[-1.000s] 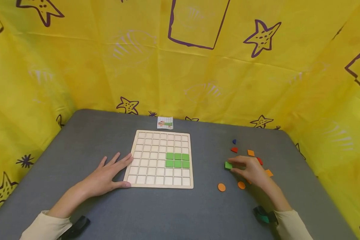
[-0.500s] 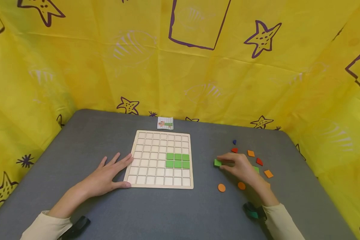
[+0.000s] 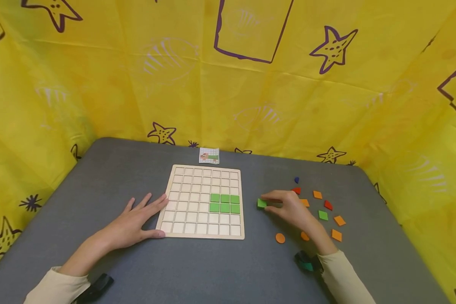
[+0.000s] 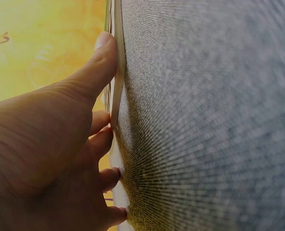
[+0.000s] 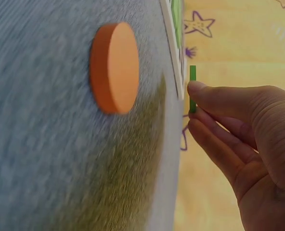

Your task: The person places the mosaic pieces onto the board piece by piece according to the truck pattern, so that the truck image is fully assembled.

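Note:
A pale wooden grid board (image 3: 188,217) lies on the grey table, with several green square tiles (image 3: 225,207) filling two rows at its right side. My left hand (image 3: 133,223) is spread beside the board, thumb and fingertips on its left edge; the thumb (image 4: 104,62) touches the rim in the left wrist view. Between thumb and fingers my right hand (image 3: 291,209) pinches another green square tile (image 3: 261,204), a short way right of the board. In the right wrist view this tile (image 5: 193,91) appears edge-on, raised over the table.
Right of the board lie loose pieces: orange squares (image 3: 336,235), an orange disc (image 3: 280,238), red pieces (image 3: 328,205), a green square (image 3: 323,215) and a small blue piece (image 3: 297,180). Behind the board lies a small printed card (image 3: 209,156). A yellow patterned cloth (image 3: 228,93) surrounds the table.
My right hand has moved left with the green square tile, from among the loose pieces toward the board, uncovering pieces behind it. The left hand stays on the board's edge.

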Action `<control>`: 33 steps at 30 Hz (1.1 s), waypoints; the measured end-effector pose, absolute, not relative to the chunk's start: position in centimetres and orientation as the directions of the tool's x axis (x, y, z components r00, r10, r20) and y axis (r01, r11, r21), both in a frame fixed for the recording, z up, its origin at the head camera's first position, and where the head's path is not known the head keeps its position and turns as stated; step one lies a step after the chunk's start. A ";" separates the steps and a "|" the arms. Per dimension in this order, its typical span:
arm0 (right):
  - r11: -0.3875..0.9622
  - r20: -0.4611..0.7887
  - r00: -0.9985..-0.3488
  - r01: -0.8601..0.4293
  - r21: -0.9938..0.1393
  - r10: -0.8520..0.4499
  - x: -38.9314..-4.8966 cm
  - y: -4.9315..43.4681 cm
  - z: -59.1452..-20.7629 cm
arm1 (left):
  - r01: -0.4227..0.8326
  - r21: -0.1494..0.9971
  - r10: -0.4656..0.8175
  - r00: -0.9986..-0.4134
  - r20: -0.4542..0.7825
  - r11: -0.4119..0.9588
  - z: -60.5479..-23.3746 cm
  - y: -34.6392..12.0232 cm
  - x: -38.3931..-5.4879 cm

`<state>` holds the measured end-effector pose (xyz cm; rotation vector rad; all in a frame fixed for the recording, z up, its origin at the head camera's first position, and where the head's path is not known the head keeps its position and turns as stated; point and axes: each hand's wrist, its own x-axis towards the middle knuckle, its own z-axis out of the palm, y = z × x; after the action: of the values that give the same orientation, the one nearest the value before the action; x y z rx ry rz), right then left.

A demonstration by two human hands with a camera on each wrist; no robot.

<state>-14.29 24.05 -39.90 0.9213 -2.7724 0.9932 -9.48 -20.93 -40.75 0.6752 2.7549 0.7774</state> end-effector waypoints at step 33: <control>0.549 0.238 -0.754 -0.622 -0.558 -0.612 -16.9 16.5 -39.5 | 0.380 0.530 0.481 -0.875 -0.060 0.758 -40.8 -21.0 -9.4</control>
<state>-16.92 16.51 -39.51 1.0952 -2.7511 1.0013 -9.43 -21.01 -40.83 0.6837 2.7625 0.7709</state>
